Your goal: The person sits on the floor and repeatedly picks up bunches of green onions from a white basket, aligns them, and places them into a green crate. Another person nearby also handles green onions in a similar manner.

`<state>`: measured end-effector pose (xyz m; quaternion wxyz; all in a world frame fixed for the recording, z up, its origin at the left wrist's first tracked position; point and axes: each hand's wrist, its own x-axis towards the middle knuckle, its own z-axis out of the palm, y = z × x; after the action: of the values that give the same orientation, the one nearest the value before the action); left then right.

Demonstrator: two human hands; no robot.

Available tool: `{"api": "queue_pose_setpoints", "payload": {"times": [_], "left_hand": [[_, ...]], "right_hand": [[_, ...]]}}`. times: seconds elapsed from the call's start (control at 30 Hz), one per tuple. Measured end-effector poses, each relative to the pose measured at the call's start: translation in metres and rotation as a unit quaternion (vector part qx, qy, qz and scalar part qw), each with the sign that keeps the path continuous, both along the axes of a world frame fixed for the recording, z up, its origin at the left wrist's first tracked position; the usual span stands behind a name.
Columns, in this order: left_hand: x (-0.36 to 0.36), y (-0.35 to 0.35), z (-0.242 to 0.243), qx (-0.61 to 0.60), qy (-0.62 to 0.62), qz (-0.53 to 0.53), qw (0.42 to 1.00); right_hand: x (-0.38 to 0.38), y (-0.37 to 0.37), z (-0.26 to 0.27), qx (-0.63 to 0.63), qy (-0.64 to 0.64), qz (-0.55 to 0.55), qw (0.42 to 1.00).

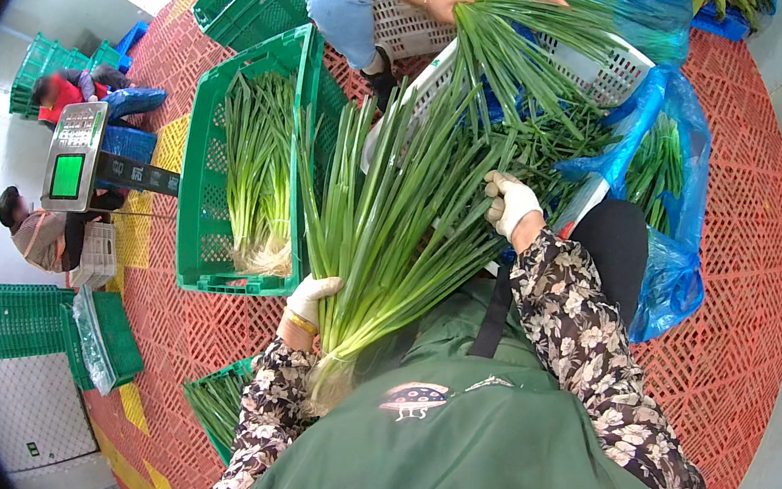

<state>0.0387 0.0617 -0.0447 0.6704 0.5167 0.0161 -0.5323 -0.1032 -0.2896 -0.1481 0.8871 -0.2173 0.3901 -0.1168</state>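
Observation:
A large bunch of long green leafy stalks, like green garlic or scallions (374, 257), lies across my lap, its pale roots toward my body. My left hand (313, 299), in a white glove, is closed around the left side of the bunch above the roots. My right hand (511, 203), also gloved, is at the leaf tips on the right with its fingers curled; whether a leaf is pinched between them is hard to tell. Beyond it, loose green leaves (550, 143) lie in a white perforated crate (606, 72).
Left of me a green plastic crate (190, 245) holds more bunches, beside a scale with a lit display (68, 175). A co-worker's hands (445, 5) hold leaves over the white crate. Blue plastic bags (669, 286) stand at the right. Another green crate (210, 388) is at my lower left.

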Motion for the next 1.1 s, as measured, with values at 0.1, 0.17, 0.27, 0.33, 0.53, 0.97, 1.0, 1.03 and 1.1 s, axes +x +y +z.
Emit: {"api": "queue_pose_setpoints", "payload": {"times": [0.1, 0.17, 0.27, 0.33, 0.53, 0.97, 1.0, 1.03, 1.1], "left_hand": [[0.0, 0.001, 0.0, 0.009, -0.006, 0.005, 1.0], [0.002, 0.002, -0.002, -0.01, -0.006, 0.003, 1.0], [0.004, 0.003, -0.005, 0.014, -0.009, -0.005, 1.0], [0.004, 0.005, -0.007, 0.001, 0.001, -0.006, 1.0], [0.005, 0.007, -0.008, -0.003, 0.017, -0.006, 1.0], [-0.013, -0.002, 0.018, -0.067, -0.003, -0.098, 0.993], [-0.016, -0.005, 0.023, -0.061, -0.004, -0.121, 0.991], [-0.018, -0.005, 0.028, -0.036, -0.027, -0.132, 0.99], [-0.026, -0.007, 0.037, -0.043, -0.091, -0.155, 0.983]], "right_hand": [[-0.002, 0.005, 0.002, -0.052, 0.022, -0.013, 0.998], [-0.001, 0.0, 0.003, -0.103, 0.063, 0.028, 0.992], [-0.004, -0.023, 0.008, -0.172, 0.156, 0.012, 0.973], [-0.012, -0.036, 0.015, -0.151, 0.216, -0.16, 0.951], [-0.067, 0.017, 0.044, -0.051, 0.126, 0.1, 0.986], [-0.002, 0.141, 0.067, 0.18, -0.2, 0.166, 0.949], [0.002, 0.148, 0.066, 0.217, -0.238, 0.122, 0.939], [0.006, 0.153, 0.065, 0.222, -0.224, 0.098, 0.944], [0.009, 0.157, 0.064, 0.249, -0.228, 0.075, 0.938]]}}
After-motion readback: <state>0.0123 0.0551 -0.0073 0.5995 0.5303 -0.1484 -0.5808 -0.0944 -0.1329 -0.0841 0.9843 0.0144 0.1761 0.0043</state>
